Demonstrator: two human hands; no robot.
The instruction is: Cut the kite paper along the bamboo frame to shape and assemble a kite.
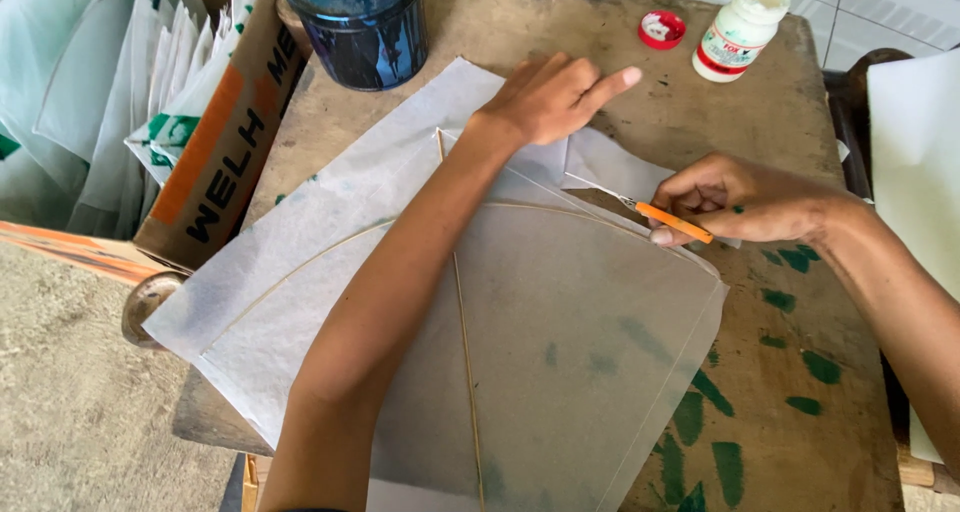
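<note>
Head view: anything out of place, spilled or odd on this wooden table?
Yes. Green paint smears streak the worn wooden table below the right hand, which holds an orange-handled cutter. The white glue bottle stands open, its red cap lying apart beside it. The left hand presses the thin translucent paper, which looks undamaged.

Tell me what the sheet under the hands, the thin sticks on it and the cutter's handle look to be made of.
Sheet: thin translucent paper, matte; the table's green marks show through. Sticks: probably split bamboo, pale and slender. Cutter handle in the right hand: likely orange plastic, smooth.
</note>
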